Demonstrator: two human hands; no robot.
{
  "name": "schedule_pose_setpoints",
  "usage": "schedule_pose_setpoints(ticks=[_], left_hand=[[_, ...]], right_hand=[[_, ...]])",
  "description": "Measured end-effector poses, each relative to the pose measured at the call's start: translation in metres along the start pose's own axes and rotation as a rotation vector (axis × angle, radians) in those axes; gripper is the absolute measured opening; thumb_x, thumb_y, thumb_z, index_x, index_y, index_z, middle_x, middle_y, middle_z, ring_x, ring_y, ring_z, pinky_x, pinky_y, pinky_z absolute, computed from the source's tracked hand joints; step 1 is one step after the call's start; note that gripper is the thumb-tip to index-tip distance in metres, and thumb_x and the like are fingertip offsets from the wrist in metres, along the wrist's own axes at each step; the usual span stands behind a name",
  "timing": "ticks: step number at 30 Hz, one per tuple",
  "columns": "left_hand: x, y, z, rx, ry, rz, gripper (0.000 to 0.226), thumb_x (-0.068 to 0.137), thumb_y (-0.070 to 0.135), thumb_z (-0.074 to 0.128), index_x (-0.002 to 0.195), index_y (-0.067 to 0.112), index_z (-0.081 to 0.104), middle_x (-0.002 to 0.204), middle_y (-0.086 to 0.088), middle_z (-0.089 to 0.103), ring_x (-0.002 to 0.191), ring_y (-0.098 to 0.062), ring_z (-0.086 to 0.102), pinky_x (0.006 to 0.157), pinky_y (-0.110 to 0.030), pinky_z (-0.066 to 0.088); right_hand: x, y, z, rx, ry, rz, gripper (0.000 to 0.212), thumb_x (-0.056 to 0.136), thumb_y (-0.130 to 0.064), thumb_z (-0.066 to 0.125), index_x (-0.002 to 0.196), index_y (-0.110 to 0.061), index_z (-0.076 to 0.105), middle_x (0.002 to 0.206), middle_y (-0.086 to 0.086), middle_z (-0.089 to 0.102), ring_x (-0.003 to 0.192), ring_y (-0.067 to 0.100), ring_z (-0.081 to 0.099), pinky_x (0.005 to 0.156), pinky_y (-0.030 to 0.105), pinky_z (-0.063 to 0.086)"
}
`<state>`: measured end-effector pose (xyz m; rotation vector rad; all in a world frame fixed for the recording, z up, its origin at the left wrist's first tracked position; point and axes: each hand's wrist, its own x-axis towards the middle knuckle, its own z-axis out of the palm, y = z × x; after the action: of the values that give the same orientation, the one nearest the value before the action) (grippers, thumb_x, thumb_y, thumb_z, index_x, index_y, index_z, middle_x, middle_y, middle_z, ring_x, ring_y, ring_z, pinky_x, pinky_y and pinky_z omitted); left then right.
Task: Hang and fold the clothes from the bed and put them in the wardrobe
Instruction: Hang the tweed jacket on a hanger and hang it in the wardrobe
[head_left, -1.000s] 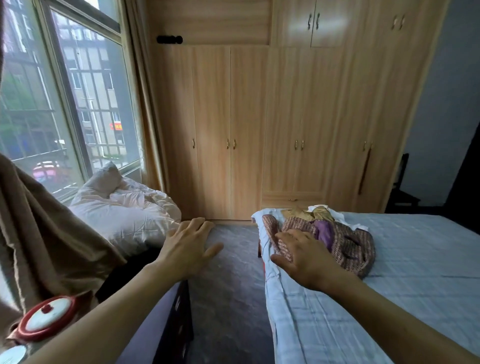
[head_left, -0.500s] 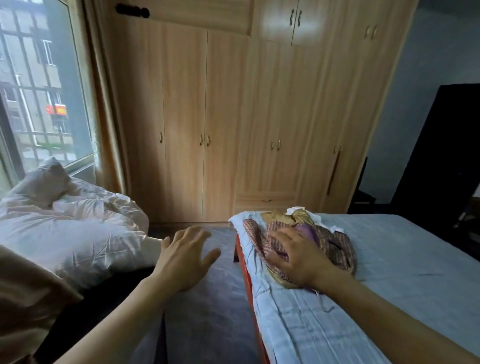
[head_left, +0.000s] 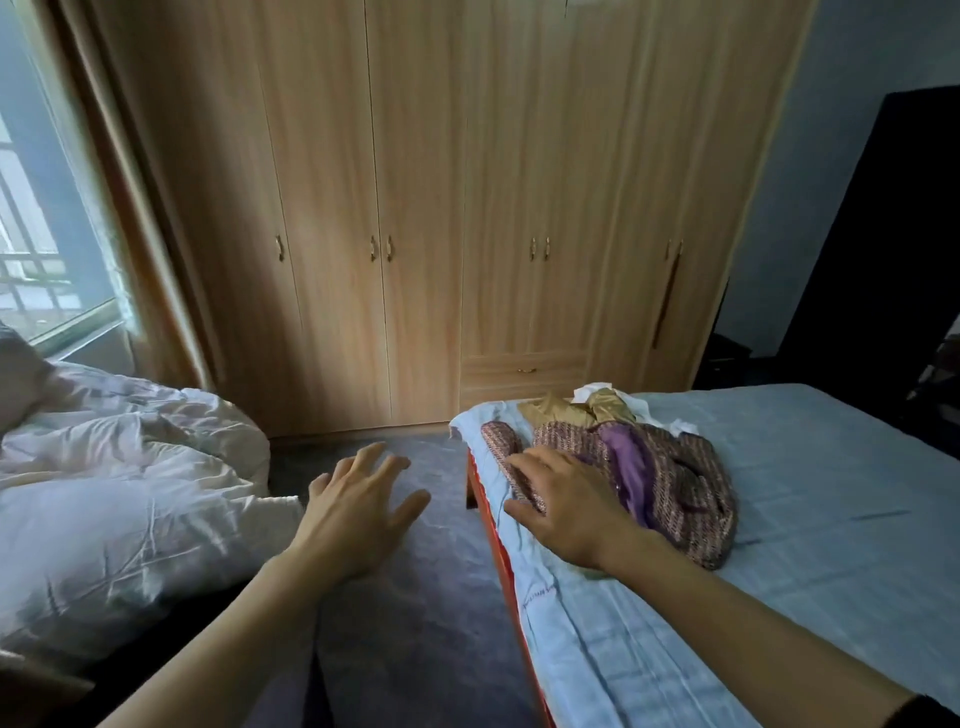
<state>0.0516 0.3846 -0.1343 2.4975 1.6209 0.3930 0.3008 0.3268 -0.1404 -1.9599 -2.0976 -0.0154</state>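
Right hand (head_left: 566, 512) lies palm-down on the near edge of the tweed jacket (head_left: 670, 483), fingers nearly straight, touching the cloth without gripping. Jacket sits crumpled at the corner of the bed (head_left: 805, 499), a gold garment (head_left: 582, 408) just behind it. Left hand (head_left: 358, 512) hovers over the floor, fingers spread, holding nothing. Wardrobe (head_left: 426, 208) doors closed.

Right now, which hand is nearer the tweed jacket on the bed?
Right. The right hand rests on the tweed jacket; the left hand hovers over the floor beside the bed.
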Motion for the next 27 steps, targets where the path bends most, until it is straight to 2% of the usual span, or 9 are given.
schedule_pose_setpoints(ticks=[5, 9, 13, 19, 23, 27], left_hand=[[0.085, 0.012, 0.004, -0.007, -0.025, 0.003, 0.059, 0.095, 0.064, 0.038, 0.145, 0.033, 0.037, 0.158, 0.005, 0.027, 0.142, -0.022, 0.030, 0.115, -0.050, 0.027], [0.156, 0.021, 0.019, 0.024, -0.048, 0.011, 0.060, 0.096, 0.064, 0.035, 0.148, 0.033, 0.033, 0.159, 0.005, 0.026, 0.143, -0.021, 0.030, 0.117, -0.049, 0.026], [0.210, 0.018, 0.045, 0.030, -0.088, 0.009, 0.062, 0.094, 0.067, 0.034, 0.148, 0.035, 0.032, 0.160, 0.006, 0.025, 0.144, -0.020, 0.030, 0.118, -0.050, 0.026], [0.298, -0.016, 0.075, 0.025, -0.118, 0.009, 0.063, 0.093, 0.070, 0.033, 0.147, 0.038, 0.031, 0.162, 0.006, 0.022, 0.146, -0.021, 0.028, 0.119, -0.051, 0.025], [0.366, -0.040, 0.092, 0.014, -0.109, 0.076, 0.063, 0.095, 0.066, 0.034, 0.149, 0.035, 0.030, 0.159, 0.005, 0.028, 0.143, -0.021, 0.032, 0.118, -0.051, 0.028], [0.444, -0.064, 0.104, -0.047, -0.077, 0.168, 0.061, 0.095, 0.067, 0.036, 0.146, 0.035, 0.029, 0.156, 0.009, 0.033, 0.140, -0.019, 0.037, 0.114, -0.048, 0.031]], right_hand=[[0.073, 0.049, 0.003, 0.033, 0.069, -0.012, 0.057, 0.096, -0.051, 0.049, 0.147, -0.027, 0.039, 0.153, -0.004, 0.037, 0.139, 0.017, 0.032, 0.112, 0.029, 0.023], [0.129, 0.090, 0.009, 0.026, 0.074, 0.026, 0.055, 0.096, -0.050, 0.049, 0.145, -0.027, 0.041, 0.148, -0.003, 0.041, 0.133, 0.021, 0.037, 0.109, 0.032, 0.027], [0.171, 0.122, 0.028, 0.072, 0.040, 0.069, 0.058, 0.096, -0.050, 0.049, 0.148, -0.029, 0.037, 0.147, -0.004, 0.040, 0.136, 0.019, 0.034, 0.113, 0.035, 0.026], [0.246, 0.150, 0.062, 0.022, -0.007, 0.111, 0.060, 0.097, -0.053, 0.045, 0.150, -0.028, 0.032, 0.151, -0.004, 0.035, 0.138, 0.019, 0.030, 0.114, 0.032, 0.022], [0.301, 0.163, 0.083, 0.039, -0.005, 0.171, 0.068, 0.090, -0.062, 0.033, 0.148, -0.028, 0.035, 0.153, -0.001, 0.034, 0.141, 0.021, 0.028, 0.116, 0.037, 0.026], [0.350, 0.178, 0.087, 0.046, 0.045, 0.253, 0.059, 0.096, -0.056, 0.044, 0.148, -0.032, 0.034, 0.152, -0.008, 0.032, 0.140, 0.016, 0.030, 0.115, 0.036, 0.028]])
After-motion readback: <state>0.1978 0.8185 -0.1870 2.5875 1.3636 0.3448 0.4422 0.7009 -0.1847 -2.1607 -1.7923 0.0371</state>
